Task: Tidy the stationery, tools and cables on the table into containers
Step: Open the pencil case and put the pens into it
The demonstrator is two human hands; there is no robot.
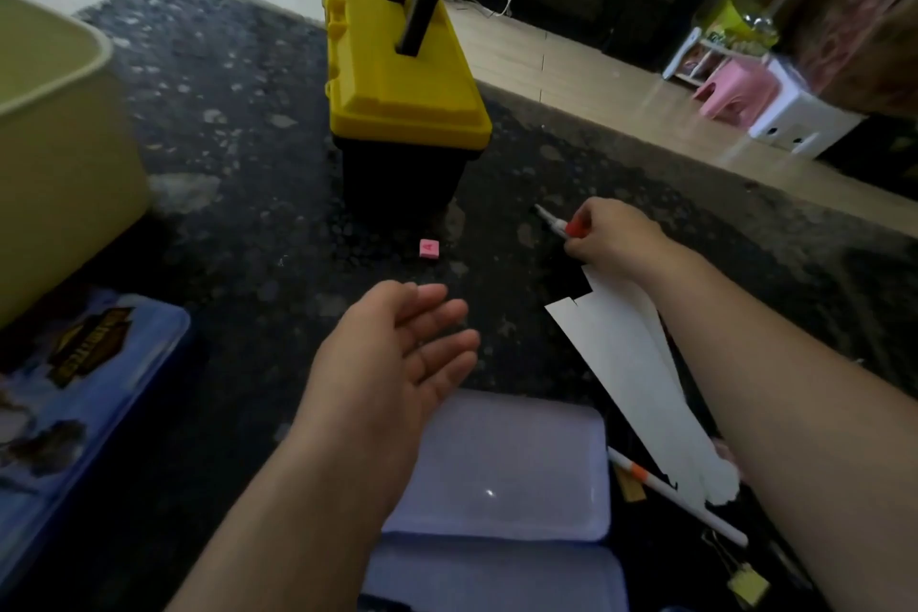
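My right hand point(613, 239) grips a white pen with an orange band point(552, 220) just above the dark stone table point(238, 194), right of centre. My left hand point(397, 353) hovers open, palm up, holding nothing, above a pale open pencil case point(521, 472) at the near edge. A small pink eraser point(429, 249) lies on the table between my hands and the shut yellow-lidded toolbox point(402, 80). White paper strips point(641, 388) lie under my right forearm. A second white and orange pen point(670, 487) and a yellow binder clip point(745, 584) lie at the near right.
A pale green bin point(54, 154) stands at the far left. A blue printed tin point(74, 403) lies near left. A small wooden piece point(632, 491) sits beside the second pen. Beyond the table are floor tiles, a pink stool point(735, 90) and dark furniture.
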